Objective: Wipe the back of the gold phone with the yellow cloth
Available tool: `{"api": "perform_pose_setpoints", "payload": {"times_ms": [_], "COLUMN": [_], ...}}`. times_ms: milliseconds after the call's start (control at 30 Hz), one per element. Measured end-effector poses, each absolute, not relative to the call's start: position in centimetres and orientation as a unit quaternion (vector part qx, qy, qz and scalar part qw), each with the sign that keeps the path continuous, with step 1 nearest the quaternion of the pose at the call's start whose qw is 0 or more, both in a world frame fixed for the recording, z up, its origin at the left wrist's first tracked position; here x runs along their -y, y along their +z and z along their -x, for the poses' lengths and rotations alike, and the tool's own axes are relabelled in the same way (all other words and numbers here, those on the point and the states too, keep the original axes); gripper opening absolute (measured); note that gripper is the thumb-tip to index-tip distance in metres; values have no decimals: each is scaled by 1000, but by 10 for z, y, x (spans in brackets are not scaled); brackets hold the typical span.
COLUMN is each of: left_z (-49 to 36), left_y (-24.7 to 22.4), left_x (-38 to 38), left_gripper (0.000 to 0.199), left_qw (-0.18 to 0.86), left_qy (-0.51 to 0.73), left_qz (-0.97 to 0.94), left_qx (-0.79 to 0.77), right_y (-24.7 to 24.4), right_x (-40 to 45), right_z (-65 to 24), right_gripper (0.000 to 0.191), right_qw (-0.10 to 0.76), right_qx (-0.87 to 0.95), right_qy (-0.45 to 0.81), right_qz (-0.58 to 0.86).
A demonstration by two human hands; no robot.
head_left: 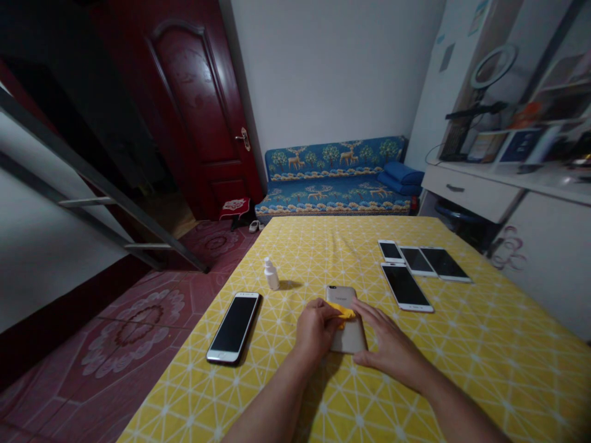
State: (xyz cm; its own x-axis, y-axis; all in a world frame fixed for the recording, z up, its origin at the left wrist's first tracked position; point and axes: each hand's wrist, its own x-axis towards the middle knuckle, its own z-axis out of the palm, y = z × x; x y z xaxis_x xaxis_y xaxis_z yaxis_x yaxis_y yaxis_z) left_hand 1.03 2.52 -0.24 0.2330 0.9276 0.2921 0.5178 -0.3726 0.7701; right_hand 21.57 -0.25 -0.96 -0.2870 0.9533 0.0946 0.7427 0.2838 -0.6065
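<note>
left hand (316, 329) pinches yellow cloth (342, 311); open right hand (390, 343) touches gold phone (351, 337)

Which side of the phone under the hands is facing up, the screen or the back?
The back is up: the phone shows its gold casing, not dark glass, beneath the yellow cloth held by the left hand.

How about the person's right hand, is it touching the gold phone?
Touching. The head view shows the right hand with its fingers lying right on the edge of the gold phone.
</note>
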Motion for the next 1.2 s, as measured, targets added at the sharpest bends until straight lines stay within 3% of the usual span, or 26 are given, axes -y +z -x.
{"api": "perform_pose_setpoints", "payload": {"times_ms": [467,1200], "left_z": [-13,-15], "left_y": [-3,-8], "left_x": [-23,-20], "left_gripper": [20,25], "left_qw": [227,269], "left_qy": [388,383], "left_qz": [-736,-765], "left_qx": [-506,-442], "right_y": [-13,-11], "right_x": [2,1], "right_z": [-217,-216], "right_gripper": [96,93], "right_qw": [233,225], "right_qx": [774,778], "right_qy": [218,221], "right_qz": [546,544]}}
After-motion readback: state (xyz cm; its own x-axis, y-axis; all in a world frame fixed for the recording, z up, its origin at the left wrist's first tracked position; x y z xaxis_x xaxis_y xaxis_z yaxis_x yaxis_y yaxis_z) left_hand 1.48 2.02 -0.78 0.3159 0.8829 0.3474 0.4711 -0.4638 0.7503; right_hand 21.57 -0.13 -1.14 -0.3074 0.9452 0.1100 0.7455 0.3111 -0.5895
